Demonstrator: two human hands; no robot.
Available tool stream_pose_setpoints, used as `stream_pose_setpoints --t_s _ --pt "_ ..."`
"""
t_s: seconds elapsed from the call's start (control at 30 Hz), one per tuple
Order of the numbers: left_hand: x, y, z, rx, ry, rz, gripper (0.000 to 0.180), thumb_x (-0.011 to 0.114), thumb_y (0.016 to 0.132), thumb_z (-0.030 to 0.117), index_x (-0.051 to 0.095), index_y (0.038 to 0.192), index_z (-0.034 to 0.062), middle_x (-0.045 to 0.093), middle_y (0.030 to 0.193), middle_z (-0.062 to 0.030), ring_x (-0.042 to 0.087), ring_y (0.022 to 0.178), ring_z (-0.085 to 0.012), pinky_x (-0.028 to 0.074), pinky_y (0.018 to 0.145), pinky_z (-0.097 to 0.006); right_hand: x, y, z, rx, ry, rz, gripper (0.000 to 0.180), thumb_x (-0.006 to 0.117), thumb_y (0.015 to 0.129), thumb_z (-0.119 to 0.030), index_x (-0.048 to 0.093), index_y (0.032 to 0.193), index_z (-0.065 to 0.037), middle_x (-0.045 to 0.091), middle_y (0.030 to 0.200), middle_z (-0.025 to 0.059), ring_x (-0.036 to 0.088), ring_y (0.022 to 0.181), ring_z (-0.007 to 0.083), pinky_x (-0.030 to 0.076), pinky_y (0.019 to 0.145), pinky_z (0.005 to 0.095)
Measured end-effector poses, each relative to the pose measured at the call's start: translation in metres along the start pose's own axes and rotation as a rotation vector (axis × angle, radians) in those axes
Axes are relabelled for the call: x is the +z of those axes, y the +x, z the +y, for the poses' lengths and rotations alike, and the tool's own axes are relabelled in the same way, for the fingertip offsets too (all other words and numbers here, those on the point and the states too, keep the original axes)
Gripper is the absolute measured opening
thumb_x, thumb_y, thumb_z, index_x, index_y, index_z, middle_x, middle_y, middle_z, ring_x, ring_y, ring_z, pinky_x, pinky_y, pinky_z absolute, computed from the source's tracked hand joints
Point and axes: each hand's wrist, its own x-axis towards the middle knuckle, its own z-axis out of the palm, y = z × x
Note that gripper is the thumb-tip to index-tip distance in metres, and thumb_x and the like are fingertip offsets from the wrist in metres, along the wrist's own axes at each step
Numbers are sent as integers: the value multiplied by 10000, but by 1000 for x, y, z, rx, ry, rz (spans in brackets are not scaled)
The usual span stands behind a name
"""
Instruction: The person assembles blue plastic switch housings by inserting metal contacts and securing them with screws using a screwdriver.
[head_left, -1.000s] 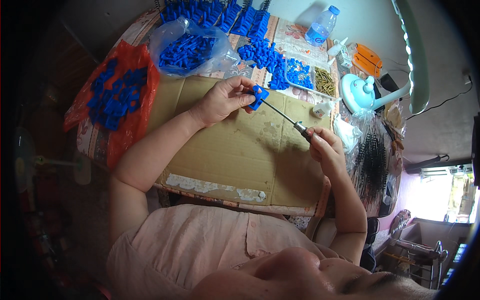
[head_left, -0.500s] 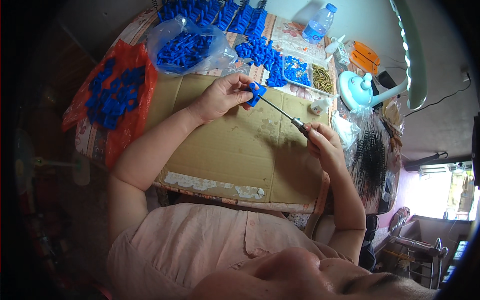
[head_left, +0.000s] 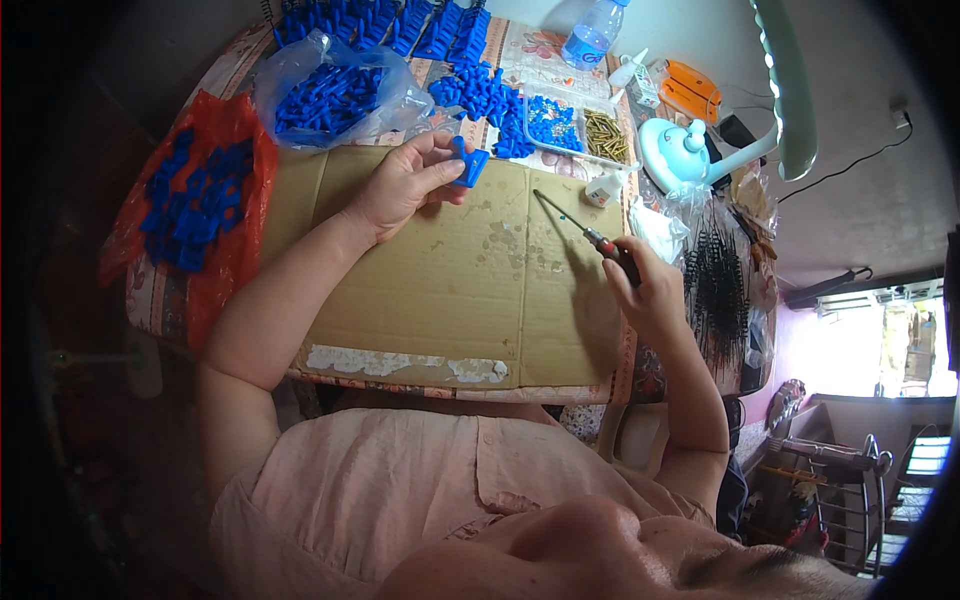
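My left hand (head_left: 412,180) grips a small blue plastic part (head_left: 470,164) between thumb and fingers, above the far edge of a brown cardboard sheet (head_left: 430,290). In my right hand (head_left: 648,285) is a screwdriver (head_left: 605,243) with a dark and red handle, my fingers closed round it. Its thin shaft points up and left, and its tip stands apart from the blue part. A tiny dark bit shows along the shaft, too small to name.
Loose blue parts lie on a red plastic bag (head_left: 255,190) at left and fill a clear bag (head_left: 395,110). Behind stand a tray (head_left: 592,155) of blue pieces and brass-coloured pins, a small white bottle (head_left: 604,188), a water bottle (head_left: 594,38) and a lamp (head_left: 675,155). Black coiled strips (head_left: 716,280) lie at right.
The screwdriver tip has come away from the blue part. My left hand still holds that part, now turned differently and farther from the screwdriver. The whole view has shifted slightly.
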Motion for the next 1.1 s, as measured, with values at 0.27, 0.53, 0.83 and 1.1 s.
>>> stream_pose_setpoints --t_s 0.27,0.53,0.83,1.1 --pt "12 -6 0 -36 26 -116 247 585 949 121 556 1186 57 624 940 -23 609 783 -105 518 708 -256 0 -10 8 -248 -489 76 237 708 764 -161 599 939 -43 572 826 100 590 755 278 474 631 375" --pt "26 -16 1 -78 110 -234 268 597 941 95 552 1197 30 626 993 -36 615 860 -105 524 762 -266 2 26 -40 -416 -261 85 240 730 765 -195 630 940 -65 586 857 81 605 791 268 493 665 369" --pt "45 -30 5 108 549 -144 247 646 874 15 606 1118 20 642 1008 -33 607 912 -81 504 786 -240 42 51 -48 -508 59 36 215 743 756 -174 647 927 -88 607 764 58 622 667 239 488 554 351" --pt "50 -33 6 335 839 -120 302 691 798 28 625 1092 45 654 949 -69 635 844 -130 508 742 -266 51 49 -42 -628 32 123 202 735 764 -166 635 912 -73 605 765 61 614 657 239 476 559 355"
